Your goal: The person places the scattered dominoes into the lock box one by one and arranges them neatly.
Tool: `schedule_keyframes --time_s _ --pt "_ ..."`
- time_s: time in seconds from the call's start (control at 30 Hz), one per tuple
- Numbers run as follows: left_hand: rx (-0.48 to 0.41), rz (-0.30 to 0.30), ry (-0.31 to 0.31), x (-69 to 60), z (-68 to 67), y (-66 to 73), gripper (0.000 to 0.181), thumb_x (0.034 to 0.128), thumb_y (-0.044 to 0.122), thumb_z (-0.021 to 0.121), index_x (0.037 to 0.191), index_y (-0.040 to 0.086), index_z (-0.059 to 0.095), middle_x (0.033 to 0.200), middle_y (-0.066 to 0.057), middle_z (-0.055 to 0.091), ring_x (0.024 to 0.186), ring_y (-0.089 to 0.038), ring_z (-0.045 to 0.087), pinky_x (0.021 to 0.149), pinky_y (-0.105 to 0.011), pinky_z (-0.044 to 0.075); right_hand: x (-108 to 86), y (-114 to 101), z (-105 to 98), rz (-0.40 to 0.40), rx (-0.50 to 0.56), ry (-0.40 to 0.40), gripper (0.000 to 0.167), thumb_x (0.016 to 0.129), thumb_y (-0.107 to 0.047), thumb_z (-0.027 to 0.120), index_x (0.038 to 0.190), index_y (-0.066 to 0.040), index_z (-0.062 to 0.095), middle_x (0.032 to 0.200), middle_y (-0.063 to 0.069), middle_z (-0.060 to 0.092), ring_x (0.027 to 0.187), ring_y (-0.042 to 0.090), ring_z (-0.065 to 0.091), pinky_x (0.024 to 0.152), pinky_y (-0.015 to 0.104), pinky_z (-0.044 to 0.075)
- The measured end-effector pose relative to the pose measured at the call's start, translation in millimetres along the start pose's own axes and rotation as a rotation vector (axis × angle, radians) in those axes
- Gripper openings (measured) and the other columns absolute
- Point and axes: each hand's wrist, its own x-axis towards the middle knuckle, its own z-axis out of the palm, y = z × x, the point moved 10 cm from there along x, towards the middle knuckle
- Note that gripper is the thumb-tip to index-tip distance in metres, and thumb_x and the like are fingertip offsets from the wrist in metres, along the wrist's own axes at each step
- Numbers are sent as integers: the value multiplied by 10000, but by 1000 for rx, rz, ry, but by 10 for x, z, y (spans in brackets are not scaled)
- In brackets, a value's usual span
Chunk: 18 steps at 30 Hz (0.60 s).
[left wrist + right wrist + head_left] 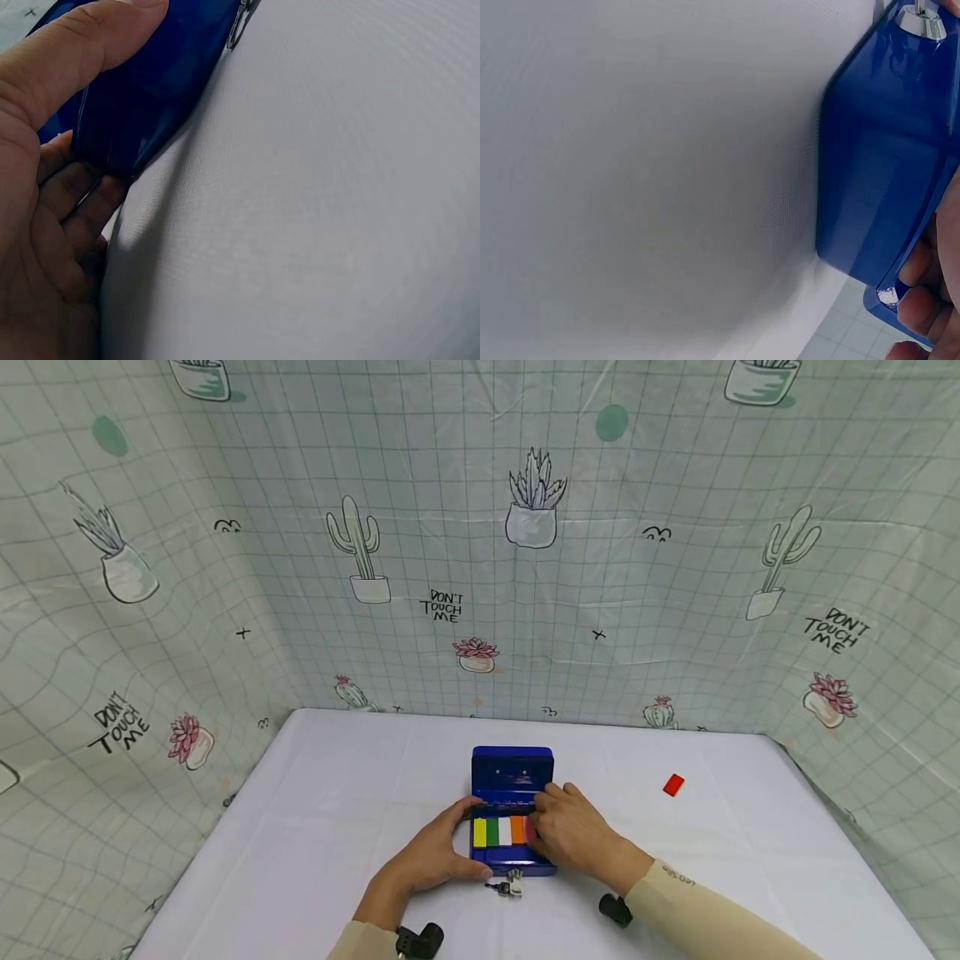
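Observation:
A blue cash box (512, 864) stands on the table with its lid (512, 770) raised at the back. Inside it, a yellow block (479, 832), a green block (492, 832), a white block (506, 831) and an orange block (518, 829) sit side by side in a row. My left hand (435, 853) grips the box's left side, thumb at the front corner and fingers toward the back. Over the right side, my right hand (572, 828) has curled fingers at a pinkish-red block (529, 829) beside the orange one; its fingertips are mostly hidden.
Keys (510, 887) hang from the lock (921, 22) at the box's front. A loose red block (673, 785) lies on the white tablecloth (360, 777) to the right. Behind the table hangs a cactus-print curtain (450, 527).

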Motion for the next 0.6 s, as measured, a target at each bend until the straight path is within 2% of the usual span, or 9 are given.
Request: schedule_keyframes --time_s 0.17,0.43,0.6 --pt "3 3 0 3 2 5 1094 703 386 983 1613 215 400 1660 -139 422 1536 -407 369 1230 -698 272 -10 2 -10 -4 9 18 269 884 -429 835 896 -164 797 754 -54 529 764 162 414 668 277 259" --pt "-4 18 -7 4 1 13 1079 710 377 981 1607 207 406 1665 -146 410 1537 -404 367 1233 -690 274 -39 47 -63 1 -16 109 348 855 -475 836 882 -160 691 807 -43 559 779 169 436 677 276 286" --pt "7 27 -5 2 -12 12 1077 711 380 978 1606 198 407 1666 -152 407 1540 -407 362 1235 -684 277 -44 72 -65 9 -22 139 365 864 -487 812 909 -155 669 827 -31 555 791 185 453 684 291 306"
